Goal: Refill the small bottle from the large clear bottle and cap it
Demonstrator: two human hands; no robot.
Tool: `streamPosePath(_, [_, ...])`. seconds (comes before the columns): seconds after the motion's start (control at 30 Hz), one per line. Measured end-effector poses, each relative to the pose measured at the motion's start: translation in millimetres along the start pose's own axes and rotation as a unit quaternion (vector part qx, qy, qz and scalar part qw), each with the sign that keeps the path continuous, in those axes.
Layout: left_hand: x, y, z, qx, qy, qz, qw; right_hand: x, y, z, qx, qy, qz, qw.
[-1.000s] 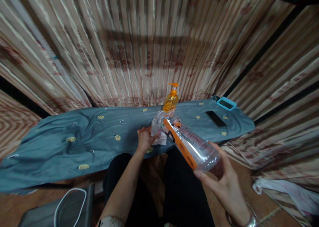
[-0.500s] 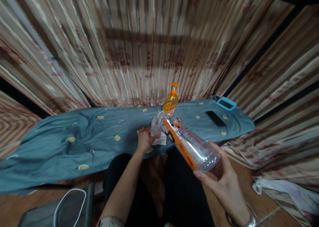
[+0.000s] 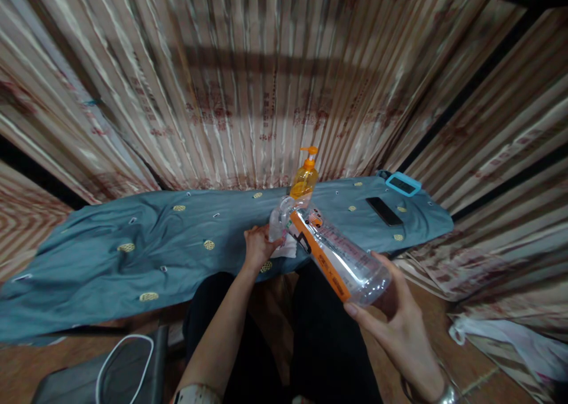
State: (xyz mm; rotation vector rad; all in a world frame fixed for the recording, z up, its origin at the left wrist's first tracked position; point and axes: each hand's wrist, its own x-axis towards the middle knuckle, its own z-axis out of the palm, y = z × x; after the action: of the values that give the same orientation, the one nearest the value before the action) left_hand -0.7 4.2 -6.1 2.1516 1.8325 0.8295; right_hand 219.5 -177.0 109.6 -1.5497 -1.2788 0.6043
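Note:
My right hand (image 3: 399,315) grips the base of a large clear plastic bottle (image 3: 341,256) with an orange label. The bottle is tilted, its mouth pointing left and lying over a small clear plastic container (image 3: 276,225). My left hand (image 3: 258,247) has its fingers closed round that container on the cloth; its exact kind is hard to make out. Beside my left hand lies a white packet or sheet (image 3: 287,249). Just behind the large bottle's mouth stands an orange pump bottle (image 3: 304,179) with yellow liquid. Whether liquid flows between the two clear vessels cannot be seen.
A blue-green pineapple-print cloth (image 3: 102,256) covers the narrow table. On its right side lie a dark phone (image 3: 384,211) and a light-blue framed device (image 3: 403,184). Striped curtains (image 3: 248,84) hang close behind. A grey stool (image 3: 80,368) with a white cable (image 3: 100,374) stands lower left.

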Motion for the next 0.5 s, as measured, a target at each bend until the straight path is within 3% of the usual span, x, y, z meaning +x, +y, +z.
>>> streamPosePath(0.5, [0.1,-2.8,2.6,-0.007,0.002,0.005,1.000,0.0,-0.1,1.9,0.016,0.000,0.008,1.000])
